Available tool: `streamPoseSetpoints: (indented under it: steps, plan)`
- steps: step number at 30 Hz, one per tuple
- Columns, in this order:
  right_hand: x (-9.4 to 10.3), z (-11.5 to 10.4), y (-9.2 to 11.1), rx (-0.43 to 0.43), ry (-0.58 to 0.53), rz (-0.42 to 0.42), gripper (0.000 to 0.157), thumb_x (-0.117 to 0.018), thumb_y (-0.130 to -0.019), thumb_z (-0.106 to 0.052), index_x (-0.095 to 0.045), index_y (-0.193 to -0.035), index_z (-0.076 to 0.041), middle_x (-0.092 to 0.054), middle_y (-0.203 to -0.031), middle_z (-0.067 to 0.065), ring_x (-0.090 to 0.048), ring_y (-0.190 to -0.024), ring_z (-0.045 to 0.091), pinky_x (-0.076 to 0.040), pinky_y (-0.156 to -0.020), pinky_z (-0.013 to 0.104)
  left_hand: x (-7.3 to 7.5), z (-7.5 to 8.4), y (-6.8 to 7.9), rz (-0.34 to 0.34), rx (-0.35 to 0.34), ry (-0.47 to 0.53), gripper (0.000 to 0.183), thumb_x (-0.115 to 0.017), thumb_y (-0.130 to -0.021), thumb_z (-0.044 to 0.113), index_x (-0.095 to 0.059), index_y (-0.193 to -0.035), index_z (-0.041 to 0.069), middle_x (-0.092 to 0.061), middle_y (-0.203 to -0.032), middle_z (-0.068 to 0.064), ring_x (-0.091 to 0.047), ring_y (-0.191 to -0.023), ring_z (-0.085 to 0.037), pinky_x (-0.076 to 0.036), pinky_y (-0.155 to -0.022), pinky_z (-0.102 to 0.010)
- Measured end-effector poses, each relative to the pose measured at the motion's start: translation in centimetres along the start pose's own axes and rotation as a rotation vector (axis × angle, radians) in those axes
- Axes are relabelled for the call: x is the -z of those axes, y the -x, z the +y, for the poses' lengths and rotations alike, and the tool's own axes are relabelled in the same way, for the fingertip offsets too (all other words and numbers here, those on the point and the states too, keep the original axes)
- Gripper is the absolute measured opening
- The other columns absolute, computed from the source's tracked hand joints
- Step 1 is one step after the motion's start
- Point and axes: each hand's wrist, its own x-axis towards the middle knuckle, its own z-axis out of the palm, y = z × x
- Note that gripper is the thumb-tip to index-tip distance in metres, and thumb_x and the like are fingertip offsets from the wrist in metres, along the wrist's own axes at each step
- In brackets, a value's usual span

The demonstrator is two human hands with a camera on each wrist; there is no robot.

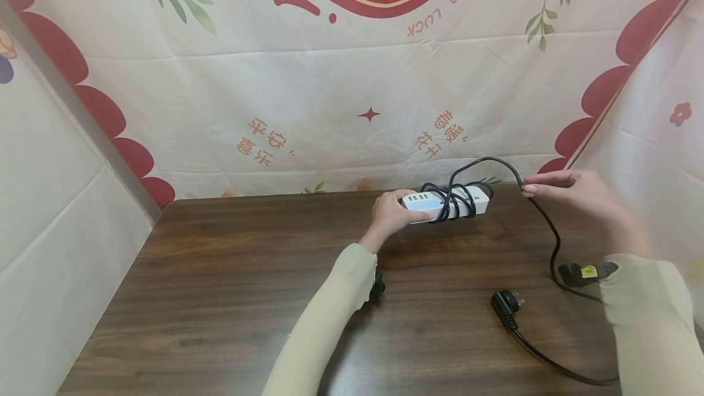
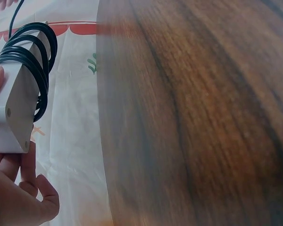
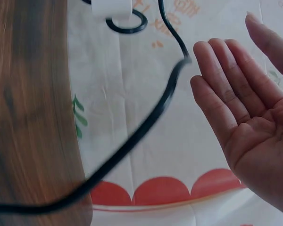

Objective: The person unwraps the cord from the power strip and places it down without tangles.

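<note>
In the head view, your left hand (image 1: 393, 212) grips the left end of a white power strip (image 1: 420, 201), thumb along its near side. The strip is a long, hard-edged box with small sockets in its top, and loops of smooth, round black cord (image 1: 559, 243) wrap its middle and right end. It overlaps the table's far edge in this view; you cannot tell whether it touches the wood. Your right hand (image 1: 585, 197), well to the right, has its fingertips at the arched cord. Nearer you lies a chunky black plug (image 1: 505, 307) with metal prongs, and beside your right sleeve (image 1: 646, 322) sits a dark piece with a yellow label (image 1: 588, 272). The table (image 1: 247, 280) is dark, streaked wood, running wide on the left for sideways movement; creased white cloth (image 1: 330, 90) with red scallops rises at its far edge.

In the left wrist view, your thumb and fingers clasp the strip's flat end, which has two small round recesses; the cord's loops bulge beyond its sides.

In the right wrist view, your right fingers extend loosely, thumb spread apart, grasping nothing. The cord bends just beside the fingertips; contact is unclear. Cloth backs the hand, the wood's edge well apart from it.
</note>
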Motion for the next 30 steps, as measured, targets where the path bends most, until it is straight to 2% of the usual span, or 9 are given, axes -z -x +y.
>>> streamPoseSetpoints:
  steps: [4, 7, 11, 14, 18, 23, 26, 30]
  plan:
    - [-0.7, -0.8, -0.7, 0.035, -0.025, 0.011, 0.049, -0.064, -0.081, -0.044, -0.061, -0.117, -0.010, -0.058, -0.088, -0.028, -0.044, -0.090, -0.009, -0.036, -0.079, 0.025, 0.0, 0.0, -0.1, 0.001, -0.008, -0.008, 0.051, -0.085, -0.056, 0.040, -0.069, -0.101, 0.022, -0.065, -0.089, 0.011, -0.053, -0.078, -0.005, -0.040, -0.067, -0.023]
    - [-1.1, -1.4, -1.2, 0.047, -0.045, 0.003, 0.051, -0.063, -0.082, -0.043, -0.061, -0.118, -0.007, -0.058, -0.087, -0.029, -0.049, -0.087, -0.010, -0.041, -0.078, 0.026, -0.1, 0.0, -0.1, 0.001, -0.012, -0.007, 0.051, -0.085, -0.056, 0.040, -0.069, -0.102, 0.022, -0.065, -0.090, 0.011, -0.053, -0.077, -0.005, -0.040, -0.067, -0.023]
    - [-1.9, -2.3, -1.9, 0.049, -0.139, -0.038, 0.053, -0.062, -0.084, -0.040, -0.058, -0.120, -0.002, -0.065, -0.090, -0.020, -0.060, -0.082, -0.006, -0.045, -0.070, 0.014, -0.1, 0.0, -0.1, 0.003, -0.015, -0.007, 0.051, -0.085, -0.056, 0.039, -0.069, -0.102, 0.022, -0.065, -0.090, 0.011, -0.053, -0.078, -0.005, -0.040, -0.067, -0.023]
    - [-2.6, -2.8, -2.4, 0.044, -0.236, -0.082, 0.056, -0.061, -0.085, -0.038, -0.054, -0.122, 0.003, -0.068, -0.091, -0.012, -0.062, -0.084, -0.002, -0.045, -0.072, 0.012, -0.1, 0.1, -0.1, 0.003, -0.015, -0.010, 0.051, -0.085, -0.056, 0.040, -0.069, -0.102, 0.022, -0.065, -0.090, 0.010, -0.053, -0.078, -0.005, -0.040, -0.067, -0.023]
    - [-3.5, -3.2, -3.1, 0.029, -0.311, -0.122, 0.061, -0.061, -0.085, -0.039, -0.050, -0.125, 0.006, -0.069, -0.099, -0.004, -0.063, -0.092, 0.005, -0.046, -0.078, 0.015, 0.0, 0.3, 0.1, -0.002, -0.008, -0.007, 0.052, -0.085, -0.056, 0.040, -0.069, -0.102, 0.022, -0.065, -0.091, 0.010, -0.053, -0.078, -0.006, -0.040, -0.068, -0.024]
    - [-4.3, -3.2, -3.8, 0.005, -0.296, -0.144, 0.063, -0.061, -0.084, -0.043, -0.049, -0.126, 0.002, -0.063, -0.113, 0.006, -0.062, -0.095, 0.008, -0.044, -0.087, 0.025, 0.0, 0.5, 0.2, -0.007, -0.007, -0.008, 0.051, -0.085, -0.057, 0.039, -0.069, -0.102, 0.022, -0.065, -0.091, 0.010, -0.053, -0.079, -0.006, -0.040, -0.068, -0.024]
    - [-4.6, -3.4, -4.0, 0.006, -0.287, -0.146, 0.064, -0.061, -0.084, -0.044, -0.049, -0.126, 0.002, -0.063, -0.112, 0.007, -0.063, -0.092, 0.004, -0.042, -0.089, 0.032, -0.1, 0.6, 0.2, -0.006, -0.012, -0.014, 0.051, -0.085, -0.057, 0.038, -0.069, -0.103, 0.021, -0.065, -0.092, 0.009, -0.053, -0.078, -0.006, -0.040, -0.068, -0.024]
    - [-5.0, -3.5, -4.3, 0.023, -0.335, -0.151, 0.064, -0.062, -0.084, -0.040, -0.048, -0.126, 0.006, -0.066, -0.107, 0.004, -0.063, -0.091, 0.003, -0.045, -0.085, 0.028, -0.2, 0.7, 0.2, -0.004, -0.016, -0.020, 0.051, -0.085, -0.058, 0.038, -0.069, -0.103, 0.021, -0.065, -0.092, 0.009, -0.053, -0.078, -0.006, -0.040, -0.067, -0.023]
